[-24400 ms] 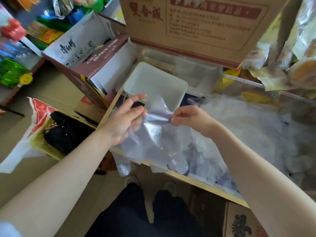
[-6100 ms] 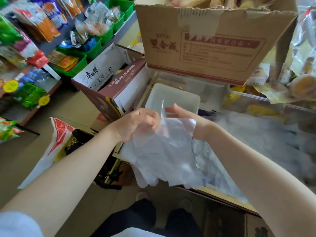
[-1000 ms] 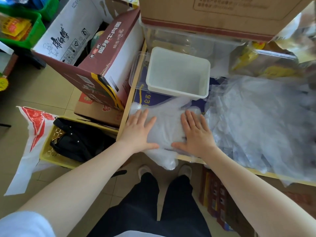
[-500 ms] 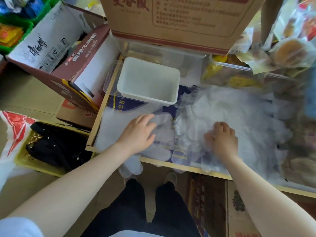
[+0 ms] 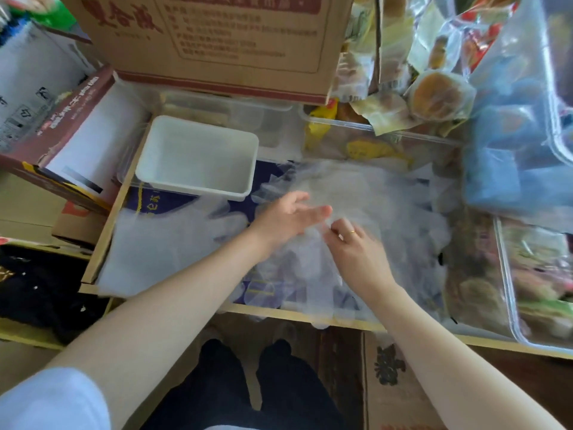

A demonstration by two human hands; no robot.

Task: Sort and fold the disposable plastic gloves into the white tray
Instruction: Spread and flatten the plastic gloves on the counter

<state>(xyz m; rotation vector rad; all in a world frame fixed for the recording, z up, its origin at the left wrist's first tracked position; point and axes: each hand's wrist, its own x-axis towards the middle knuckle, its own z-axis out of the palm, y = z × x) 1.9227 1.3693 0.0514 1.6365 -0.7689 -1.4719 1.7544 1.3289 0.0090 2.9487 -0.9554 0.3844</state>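
Gloves (image 5: 356,193) lie in a loose pile just right of the white tray (image 5: 195,156). Right hand (image 5: 356,252) pinches 1 glove; left hand (image 5: 288,215) is released, fingers straight. Picking step, probably; next, flatten it beside the tray.

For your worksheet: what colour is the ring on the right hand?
Gold; the ring shows in the head view.

The tabletop (image 5: 273,311) has a pale wooden edge. On it a white tray (image 5: 198,159) sits far left, flattened gloves (image 5: 161,243) lie near left, a loose glove heap (image 5: 372,212) covers the middle, and clear tubs (image 5: 533,280) stand right.
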